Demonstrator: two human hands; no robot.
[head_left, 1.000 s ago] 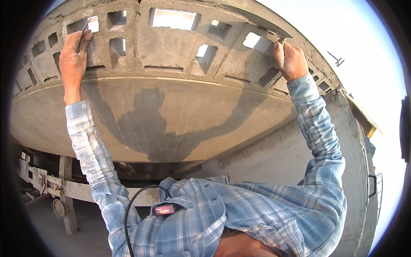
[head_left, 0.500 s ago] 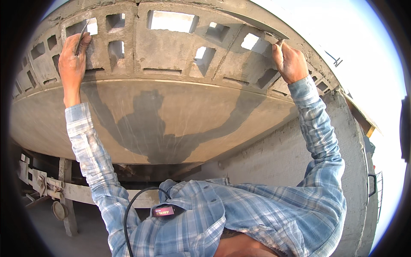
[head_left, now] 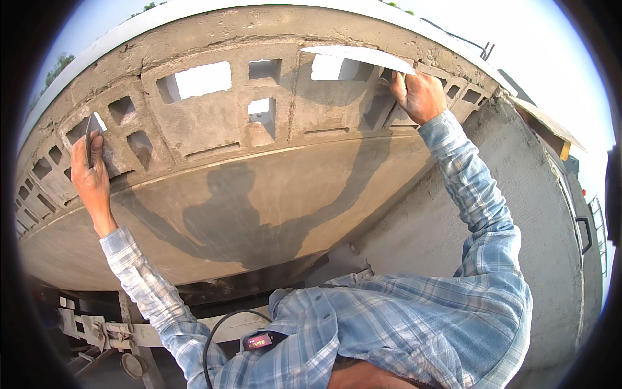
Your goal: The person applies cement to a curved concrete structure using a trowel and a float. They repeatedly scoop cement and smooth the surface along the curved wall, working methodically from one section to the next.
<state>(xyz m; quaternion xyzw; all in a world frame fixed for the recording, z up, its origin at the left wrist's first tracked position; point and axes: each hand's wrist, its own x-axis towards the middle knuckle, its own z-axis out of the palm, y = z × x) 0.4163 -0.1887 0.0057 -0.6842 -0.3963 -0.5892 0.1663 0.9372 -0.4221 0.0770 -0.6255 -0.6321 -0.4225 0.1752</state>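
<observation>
My left hand (head_left: 91, 172) grips a thin, flat metal blade (head_left: 88, 144) upright, beside an opening in a band of perforated concrete blocks (head_left: 207, 120) at the upper left. At the upper right, my right hand (head_left: 420, 97) holds a long, flat trowel (head_left: 356, 54) by its handle, its bright blade reaching leftward across the upper openings of the blocks. Below the blocks runs a smooth plastered wall face (head_left: 311, 201) bearing my shadow.
A rough grey wall (head_left: 505, 220) with a black handle (head_left: 585, 235) stands on the right, a board (head_left: 544, 126) on its top. Timber members and clamps (head_left: 103, 330) lie below at the lower left. Trees (head_left: 55, 68) and sky show beyond the top edge.
The view has tilted, showing more of the wall's top edge. My left hand sits lower in the picture; the trowel in my right hand now catches the light, extending farther left.
</observation>
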